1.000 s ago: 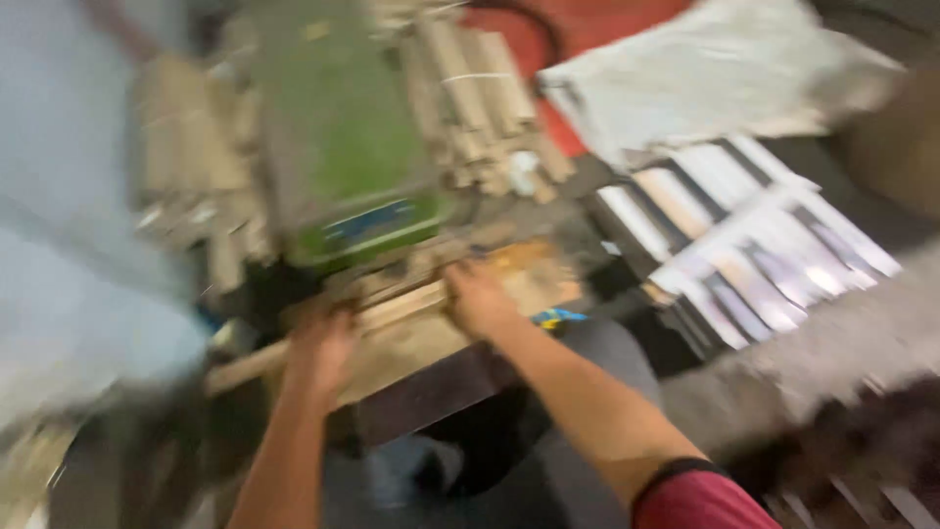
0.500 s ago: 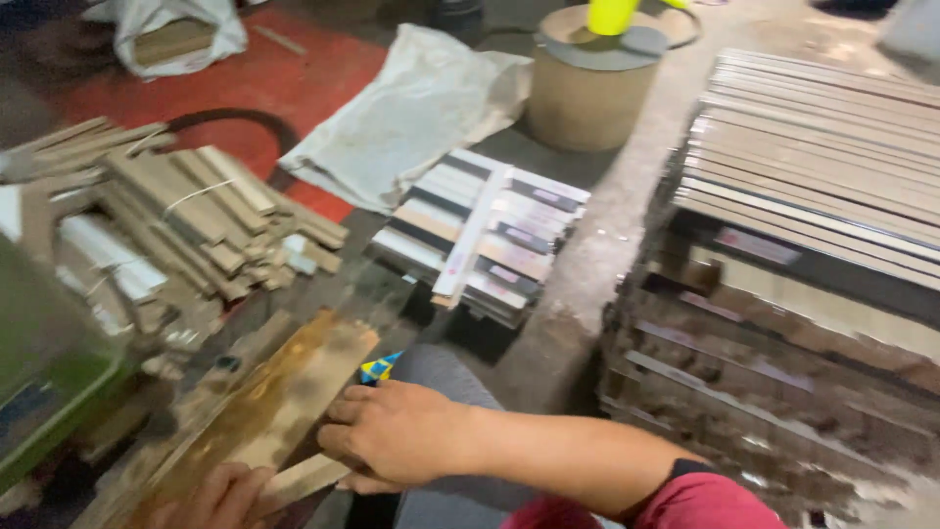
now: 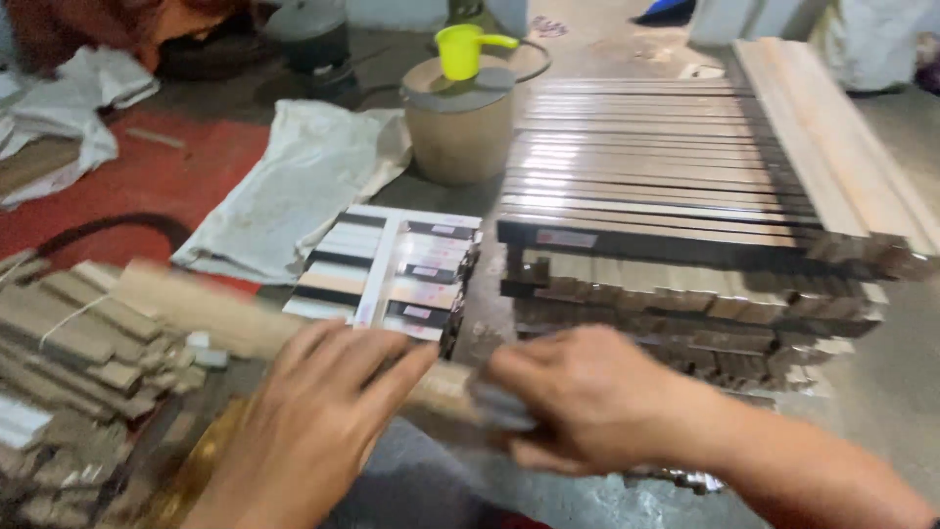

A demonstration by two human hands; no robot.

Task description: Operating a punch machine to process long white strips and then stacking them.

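Observation:
A long pale wooden strip runs from the left toward the middle, blurred with motion. My left hand lies over its middle, fingers curled on it. My right hand grips its near end, which looks grey and blurred. Both hands are low in the view, in front of a small stack of short dark and pale strips. A large stack of long dark strips stands just beyond my right hand.
Bundles of short wooden pieces lie at the left. A white sack lies on the red floor. A round tan drum carries a yellow-green scoop. Pale planks lean along the right.
The view has swung right, from the green machine to the stacks. Both hands have left the wooden table and now hold a long strip across the view.

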